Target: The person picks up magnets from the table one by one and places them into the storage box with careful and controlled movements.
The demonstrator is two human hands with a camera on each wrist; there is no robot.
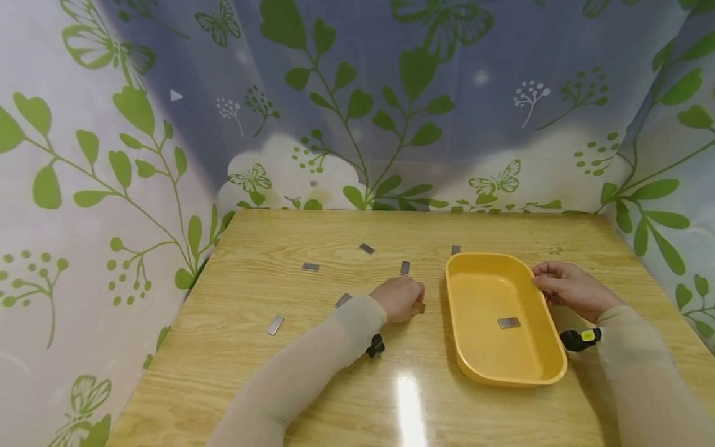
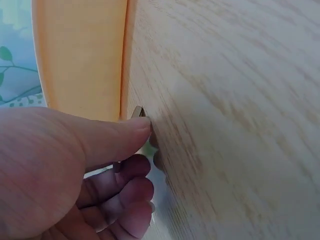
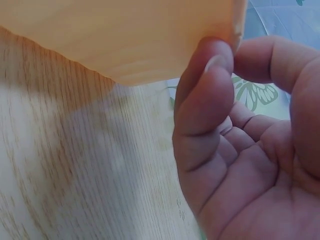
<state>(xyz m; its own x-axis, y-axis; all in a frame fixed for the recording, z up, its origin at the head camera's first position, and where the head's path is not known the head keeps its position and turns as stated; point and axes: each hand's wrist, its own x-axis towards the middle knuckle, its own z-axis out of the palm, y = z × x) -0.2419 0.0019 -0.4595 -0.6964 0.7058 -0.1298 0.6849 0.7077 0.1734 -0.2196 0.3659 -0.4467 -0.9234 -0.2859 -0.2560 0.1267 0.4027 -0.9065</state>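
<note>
Head view: left hand [image 1: 398, 299] over the wooden table [image 1: 346, 410], pinching a small metal plate [image 1: 421, 308] just outside the tray [image 1: 491, 363], near its left wall. Left wrist view agrees: plate gripped between thumb and finger, held at a slant, the other fingers curled in. Whether its lower edge touches the wood, I cannot tell.

Right hand [image 1: 578, 290] at the tray's right side, thumb and forefinger pinching the yellow rim near its far corner; the other fingers bent below, outside the wall. The held plate lies between the two hands, much closer to the left — the tray sits between it and the right.

Left forearm slants in from the near edge, pale sleeve [image 1: 329, 335] down to the wrist, a black strap-on piece [image 1: 376, 346] beneath. Right forearm comes up from the near right corner, a black and yellow piece [image 1: 581, 338] at that wrist.

Around: one plate [image 1: 509, 323] flat inside the tray. Six loose on the wood — one [image 1: 404, 267] just beyond the left knuckles, one [image 1: 343, 300] right beside the left sleeve, another [image 1: 455, 249] by the tray's far rim, three more farther left. The tray's raised left wall stands between the left hand and the tray floor. Leaf-and-butterfly cloth [image 1: 486, 99] hangs behind.
</note>
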